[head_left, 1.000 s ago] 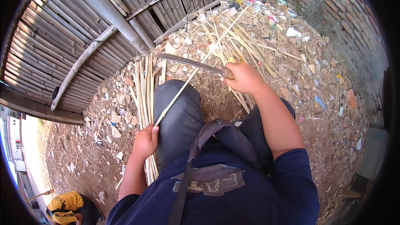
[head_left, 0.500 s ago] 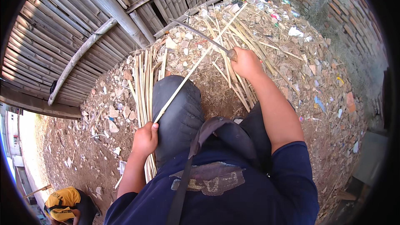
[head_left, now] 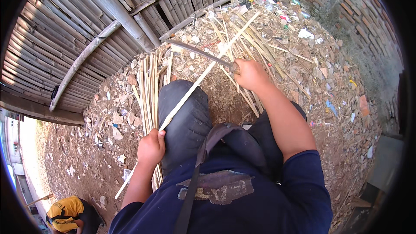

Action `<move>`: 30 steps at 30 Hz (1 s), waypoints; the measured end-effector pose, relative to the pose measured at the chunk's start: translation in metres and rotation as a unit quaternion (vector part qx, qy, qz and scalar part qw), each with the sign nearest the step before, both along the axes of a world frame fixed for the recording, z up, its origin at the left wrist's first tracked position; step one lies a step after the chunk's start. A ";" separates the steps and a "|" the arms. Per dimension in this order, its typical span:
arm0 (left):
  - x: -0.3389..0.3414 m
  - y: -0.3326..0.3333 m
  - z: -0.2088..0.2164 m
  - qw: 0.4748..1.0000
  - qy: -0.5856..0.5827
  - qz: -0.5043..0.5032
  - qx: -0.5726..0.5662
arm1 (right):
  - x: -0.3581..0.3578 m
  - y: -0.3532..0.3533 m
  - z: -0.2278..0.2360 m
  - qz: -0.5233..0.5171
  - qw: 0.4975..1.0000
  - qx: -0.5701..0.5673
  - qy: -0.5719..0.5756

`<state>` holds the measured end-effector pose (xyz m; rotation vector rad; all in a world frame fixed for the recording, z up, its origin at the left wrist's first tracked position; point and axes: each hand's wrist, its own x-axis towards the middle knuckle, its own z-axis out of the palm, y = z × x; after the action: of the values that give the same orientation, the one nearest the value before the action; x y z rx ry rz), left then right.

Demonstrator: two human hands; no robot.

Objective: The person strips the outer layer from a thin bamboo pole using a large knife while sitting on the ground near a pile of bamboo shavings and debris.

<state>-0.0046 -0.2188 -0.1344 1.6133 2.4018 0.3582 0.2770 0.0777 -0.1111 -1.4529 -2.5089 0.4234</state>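
Note:
My left hand (head_left: pixel 151 147) is closed round a long pale bamboo strip (head_left: pixel 187 95). The strip slants over my left knee toward the far right, and its tail end sticks out below my wrist. In my right hand (head_left: pixel 252 76) is the handle of a machete (head_left: pixel 201 53), its dark blade pointing left. The blade meets or crosses the strip beyond my knee; whether it bites into it I cannot tell. Beside my left leg lies a bundle of split bamboo strips (head_left: pixel 147 91).
More loose strips (head_left: pixel 260 45) lie on the rubble-strewn ground ahead. A bamboo wall (head_left: pixel 69 34) rises at the left, a brick wall (head_left: pixel 368 30) at the right. Litter (head_left: pixel 281 8) is heaped at the far end. A person in a yellow shirt (head_left: pixel 65 212) bends over at the lower left.
My right hand and the machete have come nearer to me and slightly left. The blade lies lower along the strip. More of the strip's tail shows below my left hand.

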 end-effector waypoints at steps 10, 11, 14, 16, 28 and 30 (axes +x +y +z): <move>-0.008 0.000 -0.010 0.999 -0.024 -0.019 0.024 | 0.016 0.023 -0.025 -0.050 0.989 0.009 0.140; -0.008 0.001 -0.009 0.999 -0.019 -0.026 0.022 | 0.014 0.016 -0.023 -0.050 0.989 0.013 0.140; -0.007 -0.003 -0.014 0.999 -0.013 -0.026 0.021 | -0.005 -0.017 -0.010 0.101 0.993 0.041 0.034; -0.008 -0.003 -0.016 0.999 -0.009 -0.025 0.027 | -0.003 -0.015 -0.005 0.104 0.994 0.034 0.013; -0.014 0.003 -0.002 0.998 -0.058 -0.029 0.013 | -0.003 -0.007 -0.013 0.093 0.996 0.008 0.016; -0.012 0.001 -0.004 0.998 -0.058 -0.027 0.015 | 0.000 0.001 -0.020 0.065 0.995 -0.023 0.067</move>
<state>-0.0167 -0.2182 -0.1380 1.6207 2.2733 0.4649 0.2767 0.0791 -0.1308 -1.2353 -2.5087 0.5842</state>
